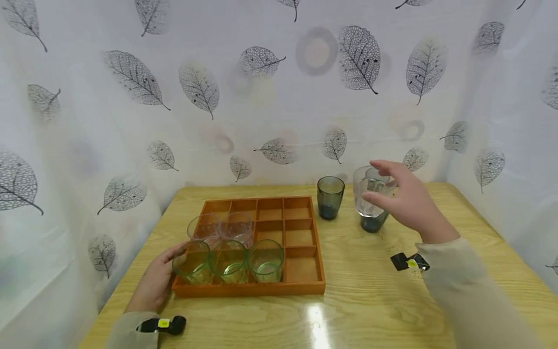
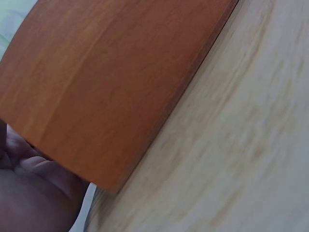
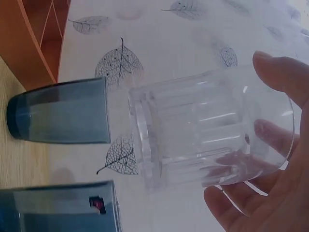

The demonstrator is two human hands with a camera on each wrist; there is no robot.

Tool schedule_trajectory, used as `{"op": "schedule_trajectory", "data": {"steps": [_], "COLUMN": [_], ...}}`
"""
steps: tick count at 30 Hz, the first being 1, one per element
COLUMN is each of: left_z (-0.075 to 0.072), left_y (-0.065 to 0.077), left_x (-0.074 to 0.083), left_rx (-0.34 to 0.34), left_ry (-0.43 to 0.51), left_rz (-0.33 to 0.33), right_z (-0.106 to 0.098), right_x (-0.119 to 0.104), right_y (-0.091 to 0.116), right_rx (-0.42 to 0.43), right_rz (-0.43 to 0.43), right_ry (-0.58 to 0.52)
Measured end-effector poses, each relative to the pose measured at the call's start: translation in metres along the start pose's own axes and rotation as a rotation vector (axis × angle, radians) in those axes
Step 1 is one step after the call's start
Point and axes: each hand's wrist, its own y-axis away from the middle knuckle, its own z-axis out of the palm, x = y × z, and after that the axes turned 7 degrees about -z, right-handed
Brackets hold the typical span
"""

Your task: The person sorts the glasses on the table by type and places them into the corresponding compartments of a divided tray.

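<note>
My right hand (image 1: 405, 203) holds a clear glass (image 3: 207, 130) near its rim, between thumb and fingers. This glass hangs upright in the air, partly in front of a smoky grey glass (image 1: 371, 224) on the table. To its left stands another smoky grey glass (image 1: 330, 196). My left hand (image 1: 158, 278) touches the left side of a divided wooden tray (image 1: 248, 290); its fingertips are partly hidden. Green-tinted glasses (image 1: 267, 264) fill three compartments of the tray's front row. Behind them, two clear, faintly pink glasses (image 1: 236, 228) stand in the middle row.
The tray's wooden dividers (image 1: 284, 232) form a grid of compartments. A light wood table (image 1: 357, 291) lies beneath everything. A white curtain printed with grey leaves (image 1: 279, 106) hangs behind the table and along both sides.
</note>
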Motion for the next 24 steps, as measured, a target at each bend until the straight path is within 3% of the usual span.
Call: {"op": "schedule_trajectory", "data": {"steps": [11, 18, 24], "left_z": [-0.002, -0.003, -0.003], "left_y": [-0.003, -0.003, -0.004], "left_x": [-0.004, -0.005, -0.004], "left_rx": [0.002, -0.008, -0.019], "left_ry": [0.003, -0.003, -0.001], "left_rz": [0.011, 0.001, 0.036], "right_z": [0.047, 0.078, 0.106], "right_x": [-0.014, -0.025, -0.033], "right_y": [-0.031, -0.049, -0.06], "right_rx": [-0.152, -0.262, -0.32], "right_rz": [-0.116, -0.2, -0.199], "right_ry": [-0.103, -0.067, -0.089]}}
